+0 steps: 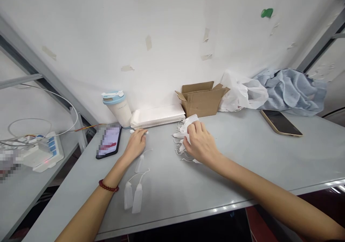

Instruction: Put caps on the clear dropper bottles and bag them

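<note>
My right hand (201, 141) is over a pile of white tags with thin strings (185, 129) near the middle of the table. Its fingers are curled and closed on tags in the pile; the palm hides some of them. To the left, my left hand (136, 143) rests on the table with its fingers bent together. Small white bits (132, 131) show on either side of its fingertips, but what they pinch is mostly hidden. Closer to me lie a single strung tag (139, 164) and two more tags side by side (137, 199), strings pointing away.
Along the wall stand a cup with a blue lid (118, 107), a stack of white packets (159, 116), an open cardboard box (203, 100), a white plastic bag (242, 93) and blue cloth (293, 91). Phones lie left (109, 141) and right (281, 122). A power strip (50, 156) sits far left.
</note>
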`<state>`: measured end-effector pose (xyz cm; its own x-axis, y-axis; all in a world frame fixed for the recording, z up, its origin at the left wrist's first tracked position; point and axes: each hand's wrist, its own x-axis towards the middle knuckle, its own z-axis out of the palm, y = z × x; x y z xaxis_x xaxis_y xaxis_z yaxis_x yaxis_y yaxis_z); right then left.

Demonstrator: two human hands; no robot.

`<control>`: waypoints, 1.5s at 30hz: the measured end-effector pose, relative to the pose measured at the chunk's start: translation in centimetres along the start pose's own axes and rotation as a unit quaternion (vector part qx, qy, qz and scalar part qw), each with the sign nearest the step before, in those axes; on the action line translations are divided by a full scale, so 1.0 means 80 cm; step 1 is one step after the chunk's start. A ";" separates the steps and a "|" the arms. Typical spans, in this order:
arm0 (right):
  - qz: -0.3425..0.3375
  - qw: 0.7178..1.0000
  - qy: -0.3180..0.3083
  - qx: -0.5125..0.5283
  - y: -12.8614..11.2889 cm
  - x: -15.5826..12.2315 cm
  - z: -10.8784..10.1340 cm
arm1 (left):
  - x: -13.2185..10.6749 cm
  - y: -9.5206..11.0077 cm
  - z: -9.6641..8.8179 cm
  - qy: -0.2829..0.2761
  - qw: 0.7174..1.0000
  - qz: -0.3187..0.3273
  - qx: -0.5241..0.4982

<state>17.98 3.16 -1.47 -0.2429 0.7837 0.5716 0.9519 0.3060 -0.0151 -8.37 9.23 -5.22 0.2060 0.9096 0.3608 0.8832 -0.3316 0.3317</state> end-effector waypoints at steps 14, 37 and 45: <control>-0.267 0.953 0.039 0.139 -0.052 -0.044 0.000 | -0.006 0.009 0.006 -0.017 0.997 0.071 -0.027; -0.273 0.929 -0.210 0.139 -0.126 0.003 0.025 | -0.004 0.026 -0.025 0.025 0.980 -0.050 -0.190; -0.216 0.948 -0.120 0.198 -0.066 -0.019 0.011 | -0.014 0.057 -0.043 -0.015 0.936 -0.101 -0.336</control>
<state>13.12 0.84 -2.98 -0.6759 0.6244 0.3916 0.6201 0.7689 -0.1558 -6.02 5.83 -1.08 0.0835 0.9742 0.2098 0.4428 -0.2248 0.8680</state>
